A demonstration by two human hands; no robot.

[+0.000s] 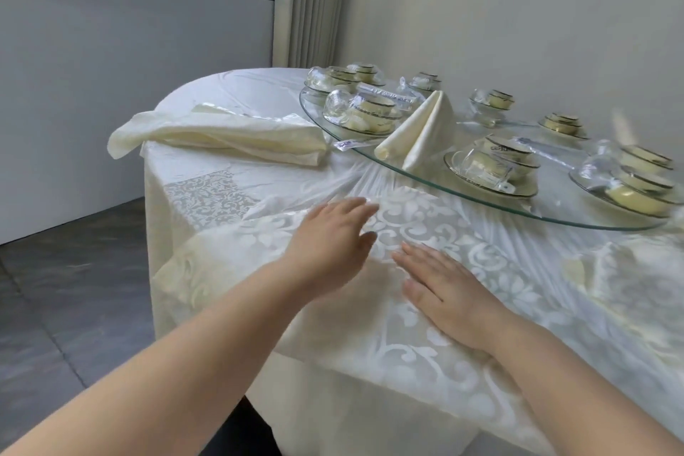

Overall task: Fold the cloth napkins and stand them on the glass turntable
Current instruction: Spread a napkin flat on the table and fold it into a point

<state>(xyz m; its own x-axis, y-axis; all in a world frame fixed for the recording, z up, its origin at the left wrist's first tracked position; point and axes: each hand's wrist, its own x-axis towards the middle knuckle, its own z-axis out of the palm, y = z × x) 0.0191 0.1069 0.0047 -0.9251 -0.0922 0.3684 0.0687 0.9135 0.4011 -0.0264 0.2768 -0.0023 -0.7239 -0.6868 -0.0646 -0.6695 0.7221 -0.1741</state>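
Two hands are out over the desk (207,167), on your side of the glass turntable (551,196). Your left hand (333,237) has straight fingers kept together, palm down, gripping nothing. It is blurred, so you cannot tell whether it touches the fabric or hangs just above it. Your right hand (444,292) lies flat beside it, fingers straight and slightly spread, pressing on the spread cloth (425,218). That patterned cloth is probably a napkin laid open between you and the turntable, its near edge draped over the desk edge.

One folded napkin (422,130) stands upright on the turntable near its rim, peaked like a tent, with a rolled end pointing toward the pile. The pile of napkins (222,137), loosely folded, lies on the desk just left of the turntable. Several wrapped dish sets (488,163) sit around the turntable's edge.
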